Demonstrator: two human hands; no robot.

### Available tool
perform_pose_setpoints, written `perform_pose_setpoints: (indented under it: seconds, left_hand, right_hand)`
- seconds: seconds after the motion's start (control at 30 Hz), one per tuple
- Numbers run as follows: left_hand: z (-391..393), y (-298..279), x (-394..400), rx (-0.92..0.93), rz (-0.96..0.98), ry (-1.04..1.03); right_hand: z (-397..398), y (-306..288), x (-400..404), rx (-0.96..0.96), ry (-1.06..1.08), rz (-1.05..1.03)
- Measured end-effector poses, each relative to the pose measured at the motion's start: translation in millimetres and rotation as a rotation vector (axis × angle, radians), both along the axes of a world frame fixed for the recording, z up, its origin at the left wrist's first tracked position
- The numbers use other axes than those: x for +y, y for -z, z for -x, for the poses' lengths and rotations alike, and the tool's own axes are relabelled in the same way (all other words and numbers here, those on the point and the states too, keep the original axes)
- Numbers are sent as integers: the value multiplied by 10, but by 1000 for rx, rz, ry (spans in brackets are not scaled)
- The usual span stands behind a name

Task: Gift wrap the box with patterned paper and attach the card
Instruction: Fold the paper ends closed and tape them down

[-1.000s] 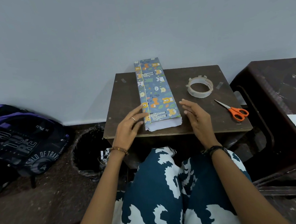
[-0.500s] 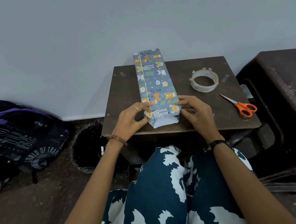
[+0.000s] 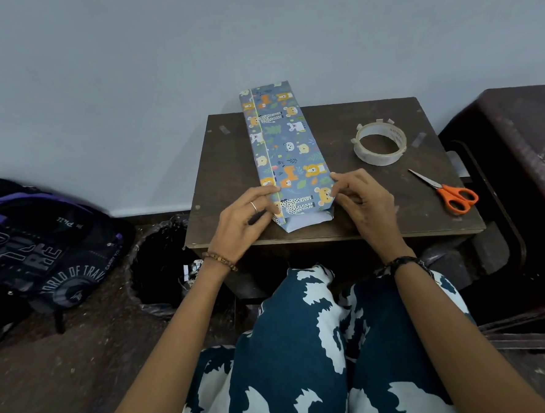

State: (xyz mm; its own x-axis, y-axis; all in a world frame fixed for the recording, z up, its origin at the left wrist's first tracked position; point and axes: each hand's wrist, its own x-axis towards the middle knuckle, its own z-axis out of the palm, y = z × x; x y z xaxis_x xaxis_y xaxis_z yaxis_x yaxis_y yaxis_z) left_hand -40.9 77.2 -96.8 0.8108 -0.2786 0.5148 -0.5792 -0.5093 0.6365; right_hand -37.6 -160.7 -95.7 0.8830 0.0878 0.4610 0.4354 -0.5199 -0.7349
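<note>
A plain home room: small wooden table [image 3: 392,199], backpack [image 3: 44,246], bin [image 3: 160,264] on floor

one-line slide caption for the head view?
Both hands, left and right, pinch the near end of the paper-wrapped box; tape and scissors lie to the right.

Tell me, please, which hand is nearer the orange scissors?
Right. The right hand holds the wrapped box just left of the scissors; the left hand is across the box.

Both hands [image 3: 303,210] forward — fingers curled, pinching.
</note>
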Motion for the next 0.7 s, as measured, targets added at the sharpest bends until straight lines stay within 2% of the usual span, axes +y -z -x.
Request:
perform_pose_setpoints:
  seconds: [0.37,0.7]
  left_hand:
    - [43,70,-23,-106,-84,-47]
    - [67,72,-53,-144,-151,-122]
  right_hand:
    - [54,-40,-13,107,-82,-141]
    - [20,-47,65,21,-24,14]
